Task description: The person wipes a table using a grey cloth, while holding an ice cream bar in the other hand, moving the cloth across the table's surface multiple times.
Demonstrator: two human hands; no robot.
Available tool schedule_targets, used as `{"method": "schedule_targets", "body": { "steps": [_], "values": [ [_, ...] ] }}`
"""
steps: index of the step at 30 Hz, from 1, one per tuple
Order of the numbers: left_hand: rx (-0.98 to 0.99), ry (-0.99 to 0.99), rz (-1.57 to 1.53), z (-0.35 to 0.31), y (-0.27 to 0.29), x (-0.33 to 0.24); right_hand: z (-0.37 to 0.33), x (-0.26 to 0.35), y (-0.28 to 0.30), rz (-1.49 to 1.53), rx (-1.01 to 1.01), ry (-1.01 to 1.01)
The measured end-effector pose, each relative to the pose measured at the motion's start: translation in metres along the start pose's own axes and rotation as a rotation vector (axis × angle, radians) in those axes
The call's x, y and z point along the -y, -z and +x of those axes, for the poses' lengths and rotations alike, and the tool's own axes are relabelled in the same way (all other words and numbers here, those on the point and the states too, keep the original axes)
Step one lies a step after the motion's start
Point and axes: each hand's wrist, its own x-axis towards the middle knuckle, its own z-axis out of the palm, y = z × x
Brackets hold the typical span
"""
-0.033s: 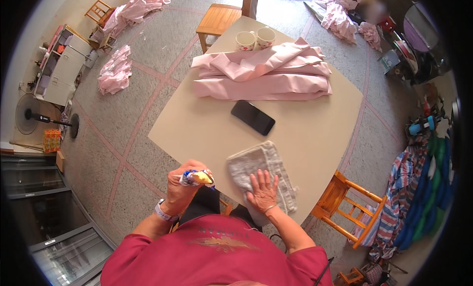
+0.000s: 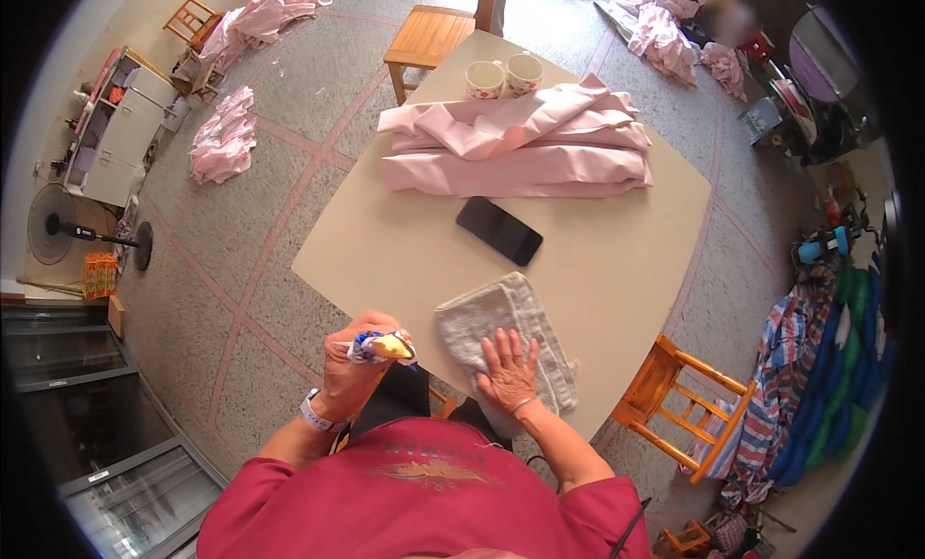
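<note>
1. My right hand (image 2: 509, 371) lies flat, fingers spread, on the folded grey towel (image 2: 506, 337) at the lower middle of the frame, near the desk (image 2: 385, 251) edge.
2. My left hand (image 2: 355, 361) is closed round a small yellow and blue object (image 2: 385, 346), just left of the towel.
3. The towel looks folded already; I judge only pressing remains.
4. Higher up lie a black phone (image 2: 498, 230), folded pink cloth (image 2: 520, 145) and two cups (image 2: 504, 76).

The person wears a crimson short-sleeved shirt (image 2: 424, 496) with a faded gold design across it. A pale watch (image 2: 313, 412) bands the left wrist, a thin bangle (image 2: 521, 404) the right.
</note>
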Motion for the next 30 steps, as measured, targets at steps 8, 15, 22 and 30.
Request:
{"method": "schedule_targets", "body": {
  "steps": [8,15,22,30],
  "values": [
    [-0.147,-0.127,0.037,0.02,0.101,-0.027,0.116,0.061,-0.007,-0.027,-0.016,0.139],
    [-0.259,-0.122,-0.285,0.018,0.116,-0.004,0.119,0.056,-0.011,-0.067,0.0,0.172],
    [-0.379,-0.005,-0.234,-0.014,0.119,-0.018,0.116,0.056,-0.016,-0.089,0.008,0.168],
    [-0.408,0.011,-0.258,-0.071,0.089,-0.005,0.109,0.056,-0.018,-0.071,-0.048,0.198]
  ]
}}
